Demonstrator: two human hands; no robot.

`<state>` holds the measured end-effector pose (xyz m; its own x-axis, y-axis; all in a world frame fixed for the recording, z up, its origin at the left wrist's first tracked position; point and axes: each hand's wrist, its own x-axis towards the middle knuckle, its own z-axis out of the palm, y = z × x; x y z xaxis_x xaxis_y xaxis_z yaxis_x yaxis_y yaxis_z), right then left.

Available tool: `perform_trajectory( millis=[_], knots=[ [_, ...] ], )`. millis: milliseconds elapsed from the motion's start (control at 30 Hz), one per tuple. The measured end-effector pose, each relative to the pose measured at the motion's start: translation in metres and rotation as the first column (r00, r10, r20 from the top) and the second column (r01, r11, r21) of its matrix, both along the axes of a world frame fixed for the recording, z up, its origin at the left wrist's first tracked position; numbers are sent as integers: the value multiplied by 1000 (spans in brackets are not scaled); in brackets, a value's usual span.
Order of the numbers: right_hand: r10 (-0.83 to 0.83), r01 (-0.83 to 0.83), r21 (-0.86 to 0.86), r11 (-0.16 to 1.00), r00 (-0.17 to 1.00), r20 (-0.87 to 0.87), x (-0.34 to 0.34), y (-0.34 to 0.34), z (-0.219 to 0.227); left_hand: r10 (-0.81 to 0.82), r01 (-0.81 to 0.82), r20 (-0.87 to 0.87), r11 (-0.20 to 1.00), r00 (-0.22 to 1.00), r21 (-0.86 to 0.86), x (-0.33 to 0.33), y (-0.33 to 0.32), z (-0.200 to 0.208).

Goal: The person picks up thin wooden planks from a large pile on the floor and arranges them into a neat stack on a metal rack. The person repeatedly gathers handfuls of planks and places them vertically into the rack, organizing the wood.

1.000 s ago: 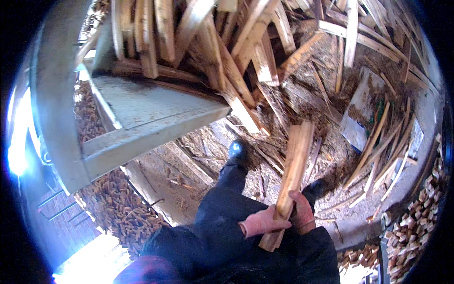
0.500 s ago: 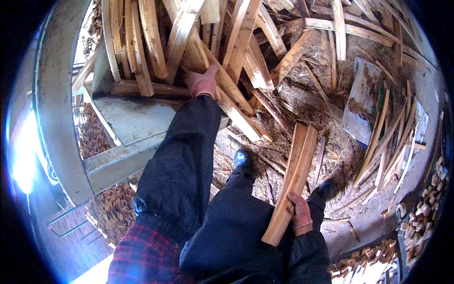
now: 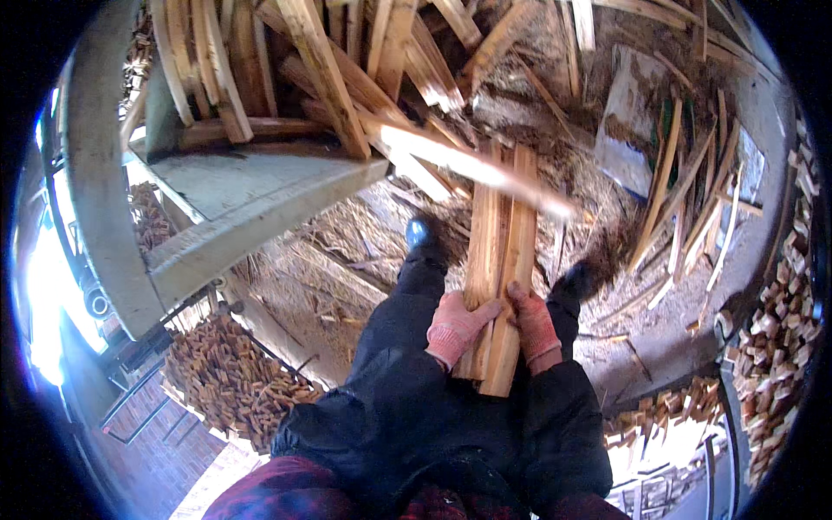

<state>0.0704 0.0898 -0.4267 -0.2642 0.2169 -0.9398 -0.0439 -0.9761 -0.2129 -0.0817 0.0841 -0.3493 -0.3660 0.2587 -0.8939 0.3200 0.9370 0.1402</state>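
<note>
In front of my body I hold a small bundle of long, rough wooden slats [image 3: 484, 251], their far ends pointing away from me. My left hand [image 3: 459, 328], in a pink knit glove, is closed round the left side of the bundle. From the right side my right hand [image 3: 532, 326], gloved alike, grips it with the thumb on top. Just beyond the hands a pale, motion-blurred slat [image 3: 485, 169] slants across the far part of the bundle; whether it touches is unclear. The fingers under the wood are hidden.
A grey metal ledge [image 3: 234, 186] with an upright post stands at left, with slats [image 3: 325, 78] leaning and heaped behind it. Debris and splinters litter the floor round my boots. Thin strips [image 3: 685, 199] lie at right. Stacked short wood pieces [image 3: 230, 373] show lower left.
My left hand has come from the pile at upper left back to the bundle beside my right hand. The bundle is now more upright in view. A blurred slat has shifted off the pile.
</note>
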Motion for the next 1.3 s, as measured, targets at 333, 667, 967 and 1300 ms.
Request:
perform_trajectory(
  millis=[333,667,967,1300],
  knots=[
    [-78,80,22,997,993,-84,16,-3,31,71,-41,310,994,948,-103,3,27,35],
    [-497,387,-335,859,786,-367,-3,-14,3,-408,351,138,883,903,312,6,-19,-5],
    [-422,343,-294,892,865,-272,8,-27,-13,-159,206,-247,962,956,177,-130,105,-158],
    [-343,298,-207,932,909,-236,28,-44,-39,-75,1,128,863,989,504,-153,130,-159]
  ],
)
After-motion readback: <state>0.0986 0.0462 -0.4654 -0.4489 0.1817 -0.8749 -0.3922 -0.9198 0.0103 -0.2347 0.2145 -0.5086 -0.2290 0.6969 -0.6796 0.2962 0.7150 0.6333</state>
